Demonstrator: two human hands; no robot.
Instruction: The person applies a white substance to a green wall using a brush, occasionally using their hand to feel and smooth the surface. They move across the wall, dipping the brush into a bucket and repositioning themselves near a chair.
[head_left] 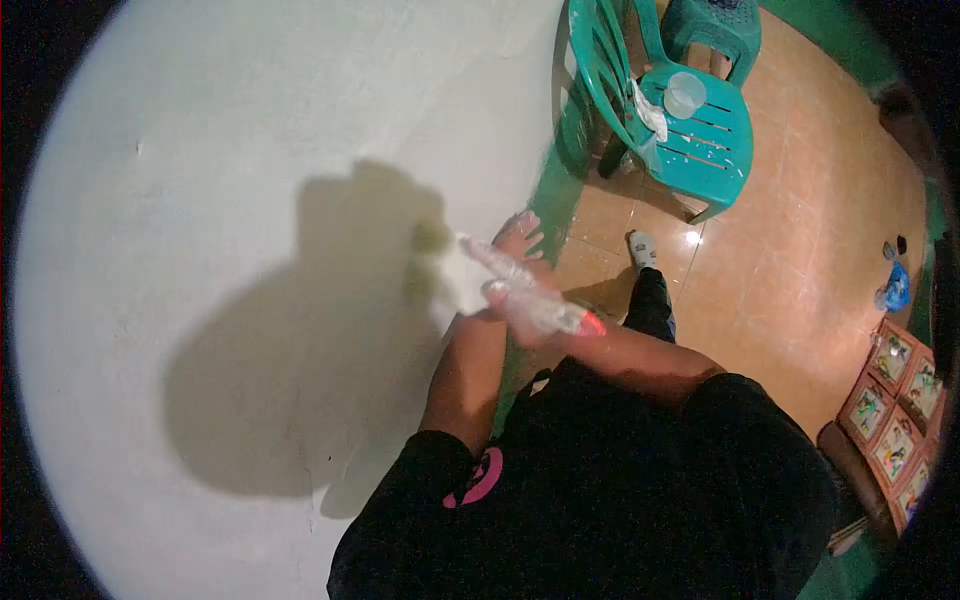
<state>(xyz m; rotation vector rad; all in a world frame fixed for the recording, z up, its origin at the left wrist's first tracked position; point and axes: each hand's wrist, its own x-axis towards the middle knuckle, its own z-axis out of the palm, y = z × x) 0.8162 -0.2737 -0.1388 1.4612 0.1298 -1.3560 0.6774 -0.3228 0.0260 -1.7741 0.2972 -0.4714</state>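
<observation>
My right hand [522, 315] is closed around a putty knife [565, 316] with a red-tipped handle. The pale blade, blurred, lies close to the white wall [230, 130]; whether it touches cannot be made out. White smears coat the fingers and the handle. Just beyond it, my left hand [518, 236] has its fingers spread near the wall's green lower band, holding nothing visible. The right forearm partly hides the left wrist.
A green plastic chair [715, 150] with white spots holds a clear container [685, 95] and a white cloth [650, 112]. Behind it is a green stool [735, 30]. A blue bag [898, 287] and framed pictures [893, 445] are on the right, beyond the tiled floor [780, 260].
</observation>
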